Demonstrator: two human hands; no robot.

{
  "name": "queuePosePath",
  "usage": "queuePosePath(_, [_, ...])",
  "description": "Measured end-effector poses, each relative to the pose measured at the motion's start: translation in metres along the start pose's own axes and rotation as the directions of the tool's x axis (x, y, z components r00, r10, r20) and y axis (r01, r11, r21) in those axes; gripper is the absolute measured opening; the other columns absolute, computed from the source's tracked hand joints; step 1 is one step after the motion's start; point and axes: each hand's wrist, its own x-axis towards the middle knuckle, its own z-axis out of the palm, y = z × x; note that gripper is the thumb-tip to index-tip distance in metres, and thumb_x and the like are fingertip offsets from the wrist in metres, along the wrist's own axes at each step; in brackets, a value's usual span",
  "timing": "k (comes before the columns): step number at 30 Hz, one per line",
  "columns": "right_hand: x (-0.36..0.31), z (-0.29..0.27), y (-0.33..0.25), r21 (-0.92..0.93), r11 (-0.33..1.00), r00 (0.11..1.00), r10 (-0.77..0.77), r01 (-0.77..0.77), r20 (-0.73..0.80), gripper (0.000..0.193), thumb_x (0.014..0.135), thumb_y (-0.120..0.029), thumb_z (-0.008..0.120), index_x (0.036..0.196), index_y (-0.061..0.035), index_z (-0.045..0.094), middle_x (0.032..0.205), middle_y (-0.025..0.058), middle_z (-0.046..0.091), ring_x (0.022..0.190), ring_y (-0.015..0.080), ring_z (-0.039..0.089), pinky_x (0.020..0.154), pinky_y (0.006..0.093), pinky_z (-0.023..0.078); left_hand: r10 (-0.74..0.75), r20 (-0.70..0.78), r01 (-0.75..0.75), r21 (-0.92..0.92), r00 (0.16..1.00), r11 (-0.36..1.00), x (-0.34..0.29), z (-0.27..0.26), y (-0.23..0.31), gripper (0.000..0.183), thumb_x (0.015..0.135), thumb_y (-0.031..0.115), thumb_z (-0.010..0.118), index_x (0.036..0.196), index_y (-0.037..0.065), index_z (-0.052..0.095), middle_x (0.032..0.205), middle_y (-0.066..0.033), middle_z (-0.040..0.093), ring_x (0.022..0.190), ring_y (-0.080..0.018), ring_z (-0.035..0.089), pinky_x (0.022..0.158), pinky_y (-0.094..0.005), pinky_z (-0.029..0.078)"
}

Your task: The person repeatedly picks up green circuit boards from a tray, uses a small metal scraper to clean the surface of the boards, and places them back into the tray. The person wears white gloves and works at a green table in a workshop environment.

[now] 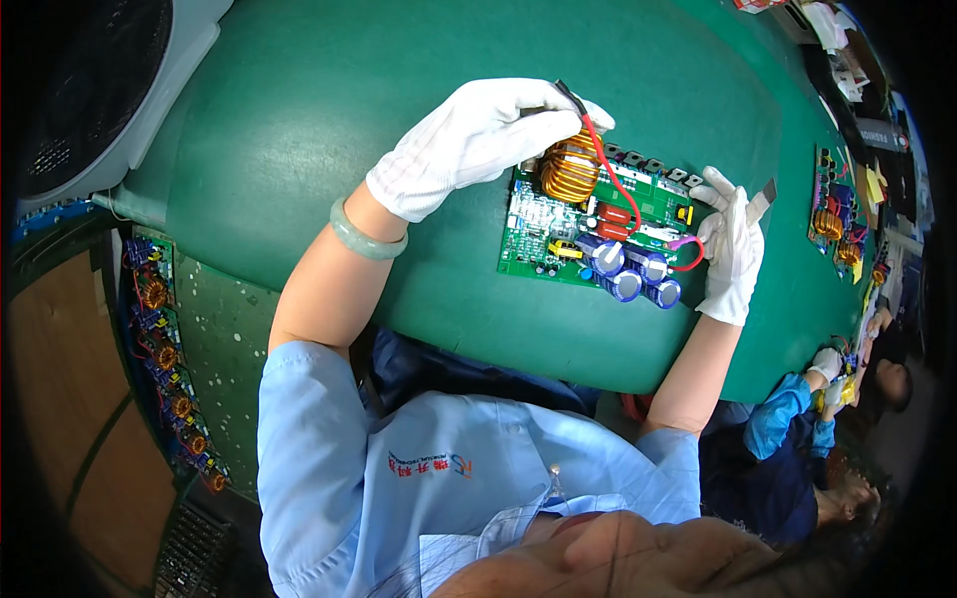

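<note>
A green circuit board [528,224] lies in front of me on the green work surface. It carries a copper-wound ring coil [573,169], dark red blocks [613,219] and several blue capacitors [625,285]. My left hand [483,145], in a white glove, is closed by the coil, its fingers pinching a red wire [615,177] near its black end. My right hand [735,249], gloved too, has its fingers bent at the board's right edge, thumb beside a red wire loop. From behind those fingers sticks out a flat grey strip [763,199]; how it is held is hidden.
At the left stand a large grey fan-like housing [150,90] and a row of similar boards [164,349]. More boards [837,214] lie at the far right. Another person's gloved hand [825,364] works at the lower right.
</note>
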Motion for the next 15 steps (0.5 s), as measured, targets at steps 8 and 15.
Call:
queuePosePath(8, [-0.003, 0.002, -0.001, 0.106, 0.994, 0.996, -0.03, 0.039, -0.082, 0.048, 0.101, -0.041, 0.05, 0.118, 0.0008, 0.065, 0.096, 0.0102, 0.071, 0.05, 0.004, 0.046, 0.041, 0.018, 0.029, -0.043, -0.032, 0.046, 0.08, 0.999, 0.996, 0.002, -0.004, 0.001, 0.023, 0.099, 0.009, 0.051, 0.113, -0.001, 0.067, 0.115, -0.0036, 0.069, 0.077, -0.0066, 0.052, 0.071, -0.0216, 0.047])
queuePosePath(15, [-0.002, 0.001, 0.001, 0.131, 0.991, 0.997, -0.011, 0.021, -0.08, 0.048, 0.101, -0.041, 0.051, 0.118, 0.0017, 0.064, 0.093, 0.0098, 0.071, 0.049, 0.0033, 0.045, 0.04, 0.0182, 0.03, 0.415, -0.213, -0.148, 0.715, 0.884, 0.684, 0.01, -0.022, -0.028, 0.029, 0.1, 0.001, 0.046, 0.123, -0.001, 0.063, 0.112, -0.0034, 0.068, 0.082, -0.0058, 0.054, 0.076, -0.0208, 0.046])
